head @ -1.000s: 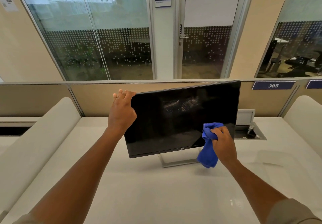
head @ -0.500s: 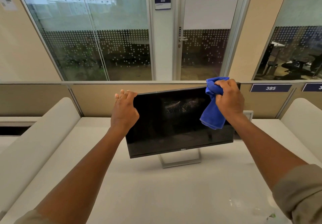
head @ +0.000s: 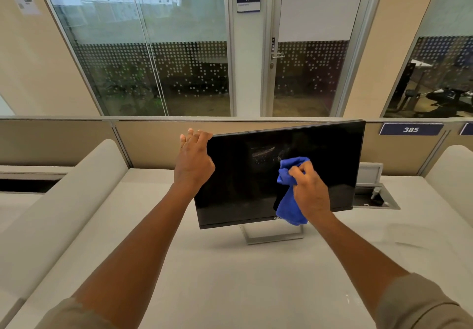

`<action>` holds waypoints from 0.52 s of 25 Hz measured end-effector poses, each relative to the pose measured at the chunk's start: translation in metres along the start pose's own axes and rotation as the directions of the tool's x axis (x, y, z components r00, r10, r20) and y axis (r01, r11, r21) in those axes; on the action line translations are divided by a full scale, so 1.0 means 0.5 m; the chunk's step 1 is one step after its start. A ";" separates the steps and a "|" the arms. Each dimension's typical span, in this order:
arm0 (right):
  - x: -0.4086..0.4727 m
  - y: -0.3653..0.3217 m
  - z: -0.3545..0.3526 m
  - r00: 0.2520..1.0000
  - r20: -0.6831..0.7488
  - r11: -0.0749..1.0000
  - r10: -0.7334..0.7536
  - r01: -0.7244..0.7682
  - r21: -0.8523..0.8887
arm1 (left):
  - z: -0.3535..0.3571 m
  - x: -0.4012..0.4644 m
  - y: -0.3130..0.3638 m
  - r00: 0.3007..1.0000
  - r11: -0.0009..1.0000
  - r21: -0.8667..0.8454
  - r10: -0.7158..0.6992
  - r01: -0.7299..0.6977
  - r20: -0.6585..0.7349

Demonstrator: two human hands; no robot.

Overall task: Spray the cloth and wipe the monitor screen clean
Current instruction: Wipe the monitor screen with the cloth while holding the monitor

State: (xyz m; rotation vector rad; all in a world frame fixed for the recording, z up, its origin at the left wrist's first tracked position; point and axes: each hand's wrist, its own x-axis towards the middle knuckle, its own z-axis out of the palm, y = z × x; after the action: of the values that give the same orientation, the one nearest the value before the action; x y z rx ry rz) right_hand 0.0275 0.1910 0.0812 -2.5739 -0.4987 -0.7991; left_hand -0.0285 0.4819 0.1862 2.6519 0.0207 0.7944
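Grip, right hand (head: 311,190): bunched blue microfibre cloth (head: 290,202) against black flat monitor screen (head: 256,180); left hand (head: 193,161) clasps its top-left corner.

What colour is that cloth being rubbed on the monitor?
Bright blue. The cloth, bunched in the right hand, shows best in the head view.

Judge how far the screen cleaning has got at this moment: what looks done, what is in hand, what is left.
Done: whether the cloth was sprayed cannot be told; no spray bottle is in view. In hand: the right hand grips the blue cloth against the monitor screen, while the left hand holds its top left corner. Left: a whitish smear shows just above the cloth, so wiping is unfinished.
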 end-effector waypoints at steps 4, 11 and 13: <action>-0.076 0.004 0.038 0.987 0.152 0.999 0.046 -0.050 0.018 | 0.001 -0.002 -0.001 1.000 1.000 0.027 0.013 -0.013 -0.003; -0.042 0.006 0.011 0.971 0.064 0.924 0.231 -0.240 0.297 | -0.001 -0.003 0.002 1.000 0.999 0.033 0.010 -0.010 -0.011; 0.018 -0.003 -0.023 0.969 -0.065 0.937 0.237 -0.210 0.277 | -0.003 -0.003 0.002 1.000 1.000 0.028 0.009 -0.008 -0.011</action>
State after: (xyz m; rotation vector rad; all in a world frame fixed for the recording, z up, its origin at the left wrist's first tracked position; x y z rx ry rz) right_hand 0.0285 0.1889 0.0958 -2.2773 -0.2570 -0.7185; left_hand -0.0306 0.4812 0.1872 2.6755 0.0239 0.8180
